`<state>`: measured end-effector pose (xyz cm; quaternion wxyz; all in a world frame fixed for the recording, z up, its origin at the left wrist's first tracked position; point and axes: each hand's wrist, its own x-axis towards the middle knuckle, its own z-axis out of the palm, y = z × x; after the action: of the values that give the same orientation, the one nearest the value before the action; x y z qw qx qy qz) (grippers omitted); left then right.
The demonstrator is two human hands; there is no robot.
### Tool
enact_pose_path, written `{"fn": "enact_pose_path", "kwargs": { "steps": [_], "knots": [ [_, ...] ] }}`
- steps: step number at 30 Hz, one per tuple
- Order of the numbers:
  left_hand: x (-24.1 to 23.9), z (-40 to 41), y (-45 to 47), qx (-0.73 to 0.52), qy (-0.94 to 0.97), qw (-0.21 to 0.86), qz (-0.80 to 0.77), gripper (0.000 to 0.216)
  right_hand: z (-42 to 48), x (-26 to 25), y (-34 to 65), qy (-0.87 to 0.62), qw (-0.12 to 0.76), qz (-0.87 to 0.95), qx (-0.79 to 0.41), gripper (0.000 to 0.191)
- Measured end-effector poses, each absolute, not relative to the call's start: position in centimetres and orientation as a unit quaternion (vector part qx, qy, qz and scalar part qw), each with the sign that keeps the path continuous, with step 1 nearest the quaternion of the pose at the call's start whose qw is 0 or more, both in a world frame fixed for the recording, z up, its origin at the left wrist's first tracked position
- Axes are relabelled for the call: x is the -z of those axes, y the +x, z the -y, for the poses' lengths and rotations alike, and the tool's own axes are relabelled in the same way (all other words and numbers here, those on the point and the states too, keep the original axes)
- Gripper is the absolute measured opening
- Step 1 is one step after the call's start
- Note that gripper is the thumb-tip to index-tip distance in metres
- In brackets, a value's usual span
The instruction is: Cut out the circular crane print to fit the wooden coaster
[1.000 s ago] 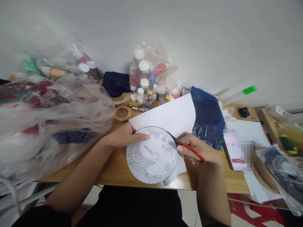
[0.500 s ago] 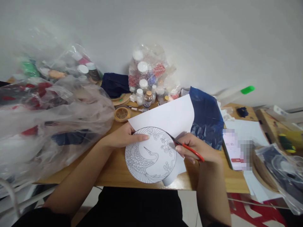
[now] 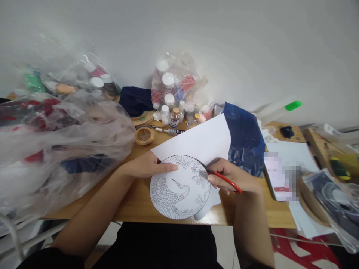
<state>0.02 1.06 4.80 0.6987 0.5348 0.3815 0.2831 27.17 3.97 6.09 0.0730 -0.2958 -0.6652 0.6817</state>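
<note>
My left hand [image 3: 151,166] pinches the left edge of a sheet of white paper [image 3: 196,139], thumb on top and fingers hidden beneath. Printed on that sheet is a round crane drawing [image 3: 179,186], its lower and left outline cut free. My right hand [image 3: 227,175] is closed round red-handled scissors [image 3: 226,180], whose dark blades lie against the circle's upper right edge. A curled strip of the paper hangs below the circle at its lower right.
Big clear plastic bags [image 3: 70,149] cover the left side. Jars and bottles [image 3: 174,117] stand at the back beside a round amber container [image 3: 144,135]. Blue plastic [image 3: 245,140] lies behind the paper. On the right are a phone [image 3: 275,175] and a wooden hoop [image 3: 312,201].
The paper and my left hand have shifted slightly down toward me. The scissors stay at the circle's upper right edge, and more of the tube behind the paper shows.
</note>
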Motion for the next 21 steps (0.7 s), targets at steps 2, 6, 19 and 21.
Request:
{"fn": "enact_pose_path", "kwargs": {
  "steps": [2,6,19,21],
  "knots": [
    [-4.77,-1.03,0.02,-0.285,0.541,0.693,-0.383,0.029,-3.94,-6.11,27.14,-0.295,0.08,0.671,-0.676,0.045],
    [-4.77,-1.11,0.02,-0.293,0.547,0.687,-0.378,0.031,-3.94,-6.14,27.13,-0.296,0.074,0.671,-0.676,0.045],
    [-5.09,-1.16,0.06,-0.311,0.532,0.684,-0.39,0.032,-4.06,-6.23,27.25,-0.302,0.062,0.673,-0.672,0.048],
    [-5.07,-1.15,0.09,-0.317,0.528,0.686,-0.388,0.032,-4.08,-6.21,27.3,-0.301,0.059,0.67,-0.676,0.048]
  ]
}}
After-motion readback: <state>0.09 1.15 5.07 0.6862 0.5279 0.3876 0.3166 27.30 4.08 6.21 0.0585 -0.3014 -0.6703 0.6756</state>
